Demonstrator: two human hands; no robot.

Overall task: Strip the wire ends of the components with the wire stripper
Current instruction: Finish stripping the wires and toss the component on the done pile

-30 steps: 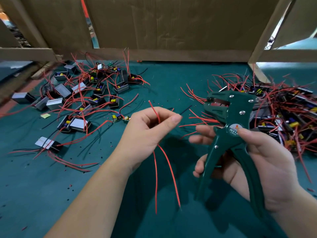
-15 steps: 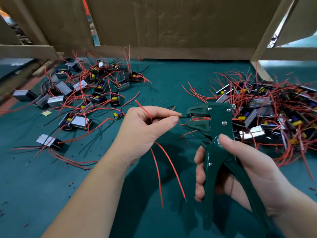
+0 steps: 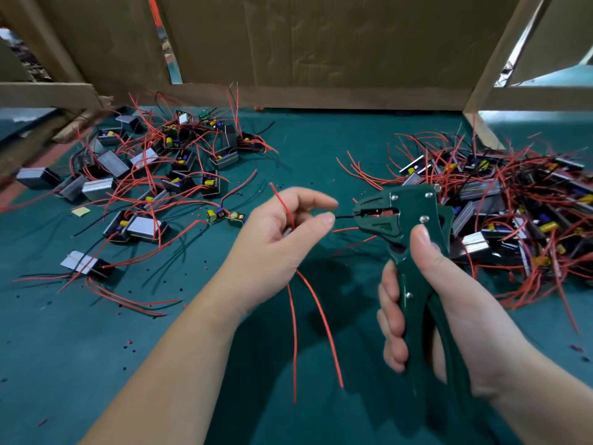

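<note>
Green felt [image 3: 308,146] is carrying component piles [image 3: 154,175] on both sides. Left hand [image 3: 279,232] is pinching a black wire [image 3: 345,216], feeding its end into the wire stripper [image 3: 401,216]; right hand [image 3: 430,293] is gripping the handles (best squeezed fully, wire held straight).

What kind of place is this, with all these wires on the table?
Likely a small electronics assembly bench. Heaps of components with red wires lie on the green table, cardboard panels screen it, and the left hand holds a black wire in the wire stripper gripped by the right hand.
</note>
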